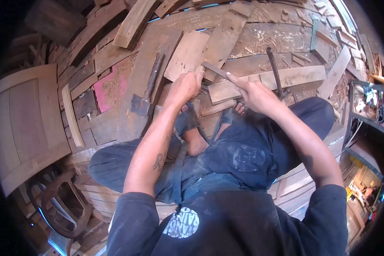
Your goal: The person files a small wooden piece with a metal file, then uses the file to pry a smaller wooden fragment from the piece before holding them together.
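My left hand [187,86] is closed at the near end of a short pale board [187,53], its fingers pressed together there. My right hand [256,94] grips a flat metal chisel [215,69], thumb stretched along it. The blade points up and left, its end close to my left fingertips and the board's near right corner. My right fist hides the chisel's handle. Left of my left hand lies a hammer [154,79] with a dark, blocky head. Another long-handled tool [274,70] leans against a thick wooden beam [303,79] beyond my right hand.
My sandalled feet [196,145] are beneath my hands, by a small wood piece [217,108]. Planks [228,36] and shavings cover the floor ahead. A panelled wooden door [30,123] stands left, a wooden ring frame [57,205] lower left, and a cluttered shelf [367,123] right.
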